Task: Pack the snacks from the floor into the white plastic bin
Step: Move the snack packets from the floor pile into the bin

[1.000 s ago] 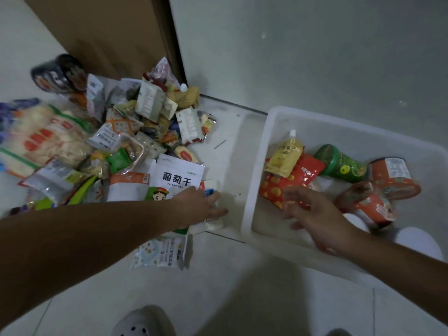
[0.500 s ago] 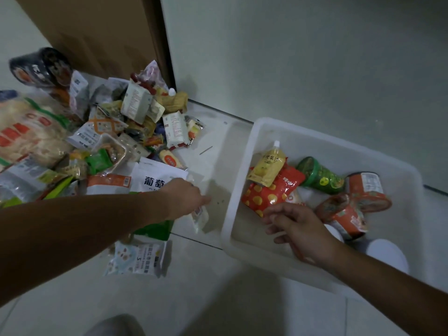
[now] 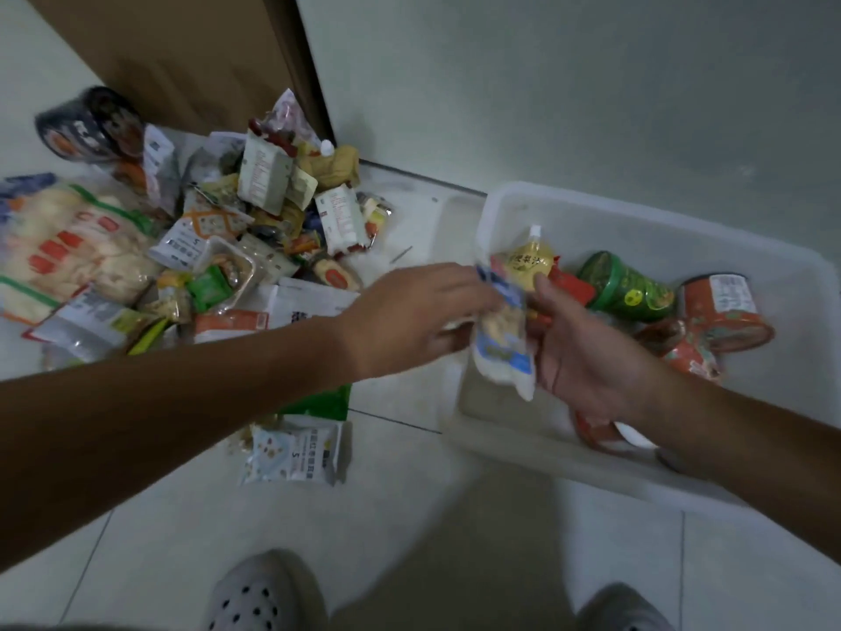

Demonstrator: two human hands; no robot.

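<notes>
A white and blue snack packet [image 3: 503,346] hangs over the left rim of the white plastic bin [image 3: 646,216]. My left hand [image 3: 409,311] grips the packet's top. My right hand [image 3: 587,352] meets it from the right, fingers on the packet's edge; whether it grips is unclear. Inside the bin lie a yellow spout pouch [image 3: 528,261], a red bag [image 3: 571,284], a green cup [image 3: 628,289] and red cups [image 3: 723,311]. A heap of snack packets [image 3: 218,230] covers the floor to the left.
A brown door [image 3: 182,52] and a pale wall [image 3: 569,84] stand behind the heap and bin. One small packet [image 3: 296,453] lies alone on the tiles near me. My grey shoes [image 3: 264,594] show at the bottom edge.
My left hand has lifted the white and blue packet off the floor and carried it right to the bin's rim. My right hand rose from the bin's floor to meet it.
</notes>
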